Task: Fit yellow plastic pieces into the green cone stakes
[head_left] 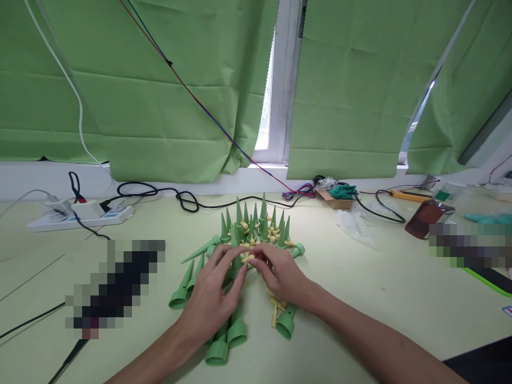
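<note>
Two hands meet at the middle of the bench (400,288), over a heap of green cones (256,226) mixed with small yellow pieces (274,232). Largest item first: the bench is pale green and carries the whole stock. Cones at the far side stand upright, tips up; others lie on their sides towards the near edge, several partly under the left hand (214,296).

Left hand: fingers (224,256) curled down onto the heap, tips close against a cone; a closed pinch cannot be confirmed. Right hand (282,274): fingers pressed together on one yellow piece (248,258), held just at the left fingertips.

Judgement on the step — the yellow piece appears to be going onto or into a cone. It would be done well with the cone steadied by the left hand and the piece kept square to its opening, pressure light; the standing cones just behind look easy to knock over.

Containers: a small cardboard tray (334,201) at the far edge holds dark green material, kind unclear. A brown jar (428,217) lies to the right; contents cannot be told. A power strip (80,216) — with plugs in it — sits far left.
</note>
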A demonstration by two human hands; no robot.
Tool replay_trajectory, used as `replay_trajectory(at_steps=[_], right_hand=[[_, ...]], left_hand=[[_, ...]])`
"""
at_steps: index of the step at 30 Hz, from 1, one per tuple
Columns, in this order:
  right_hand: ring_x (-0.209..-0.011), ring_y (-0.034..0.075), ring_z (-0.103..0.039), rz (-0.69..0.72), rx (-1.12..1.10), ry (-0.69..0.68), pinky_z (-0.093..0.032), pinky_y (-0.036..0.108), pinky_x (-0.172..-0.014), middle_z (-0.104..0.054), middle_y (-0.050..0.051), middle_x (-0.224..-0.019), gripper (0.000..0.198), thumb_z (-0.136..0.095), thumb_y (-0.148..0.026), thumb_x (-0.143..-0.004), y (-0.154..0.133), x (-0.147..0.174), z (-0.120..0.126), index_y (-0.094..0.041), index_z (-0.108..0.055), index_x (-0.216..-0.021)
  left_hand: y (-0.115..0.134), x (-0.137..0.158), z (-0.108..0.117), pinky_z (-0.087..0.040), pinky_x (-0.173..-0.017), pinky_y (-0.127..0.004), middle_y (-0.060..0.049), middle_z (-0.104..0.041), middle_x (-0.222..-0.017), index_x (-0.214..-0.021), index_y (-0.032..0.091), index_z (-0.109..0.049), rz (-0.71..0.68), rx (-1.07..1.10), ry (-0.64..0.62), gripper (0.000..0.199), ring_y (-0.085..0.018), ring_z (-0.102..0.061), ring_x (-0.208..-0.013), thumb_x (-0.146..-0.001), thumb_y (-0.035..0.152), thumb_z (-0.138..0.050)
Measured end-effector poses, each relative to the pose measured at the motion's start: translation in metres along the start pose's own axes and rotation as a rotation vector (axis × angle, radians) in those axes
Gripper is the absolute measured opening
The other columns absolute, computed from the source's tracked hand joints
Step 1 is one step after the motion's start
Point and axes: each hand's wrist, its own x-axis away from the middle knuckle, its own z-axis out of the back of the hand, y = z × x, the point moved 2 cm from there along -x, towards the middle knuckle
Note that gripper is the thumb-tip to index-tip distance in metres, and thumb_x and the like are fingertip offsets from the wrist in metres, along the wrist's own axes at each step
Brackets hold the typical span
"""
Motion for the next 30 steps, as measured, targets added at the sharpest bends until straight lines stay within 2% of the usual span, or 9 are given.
replay_trajectory(at_steps=[15, 21, 24, 28, 30], right_hand=[[-0.062, 0.013, -0.047, -0.001, 0.095, -0.028, -0.036, 0.025, -0.061, -0.05, -0.002, -0.068, 0.025, -0.043, -0.027, -0.101, 0.0018, -0.0008, 0.0012, -0.02, -0.05, -0.078], [-0.059, 0.013, -0.045, -0.013, 0.093, -0.038, -0.034, 0.026, -0.06, -0.048, -0.002, -0.065, 0.031, -0.042, -0.028, -0.102, 0.0033, -0.0014, 0.0007, -0.02, -0.046, -0.072], [-0.061, 0.013, -0.047, -0.023, 0.079, -0.026, -0.034, 0.025, -0.061, -0.051, -0.002, -0.067, 0.028, -0.044, -0.028, -0.101, 0.0008, -0.0014, 0.001, -0.02, -0.05, -0.076], [-0.066, 0.014, -0.052, -0.021, 0.049, -0.024, -0.038, 0.025, -0.063, -0.058, -0.001, -0.076, 0.01, -0.049, -0.024, -0.099, -0.0023, -0.0008, 0.0016, -0.02, -0.056, -0.094], [-0.07, 0.015, -0.055, -0.009, 0.037, -0.031, -0.04, 0.025, -0.065, -0.06, 0.001, -0.081, 0.008, -0.049, -0.022, -0.098, -0.0021, -0.0006, 0.0016, -0.02, -0.056, -0.1]], left_hand=[[-0.0009, 0.0035, -0.0011, -0.052, -0.074, -0.029, -0.006, -0.054, -0.107, -0.123, 0.026, -0.053, 0.012, -0.002, -0.043, 0.026, -0.018, -0.059, -0.086, -0.097, 0.025, -0.048], [0.0001, 0.0031, -0.0009, -0.052, -0.078, -0.029, -0.006, -0.054, -0.108, -0.121, 0.024, -0.053, 0.009, 0.02, -0.058, 0.024, -0.018, -0.059, -0.092, -0.098, 0.024, -0.046], [0.0004, 0.0029, 0.0, -0.052, -0.077, -0.029, -0.005, -0.054, -0.108, -0.12, 0.025, -0.053, 0.015, 0.003, -0.054, 0.024, -0.018, -0.059, -0.089, -0.098, 0.024, -0.047], [0.0004, 0.0021, 0.0, -0.052, -0.075, -0.029, -0.005, -0.055, -0.107, -0.121, 0.026, -0.054, 0.033, 0.005, -0.051, 0.025, -0.018, -0.059, -0.088, -0.098, 0.026, -0.047], [0.0005, 0.002, -0.0002, -0.052, -0.073, -0.028, -0.005, -0.055, -0.107, -0.121, 0.026, -0.054, 0.037, 0.004, -0.043, 0.025, -0.018, -0.059, -0.089, -0.097, 0.026, -0.047]])
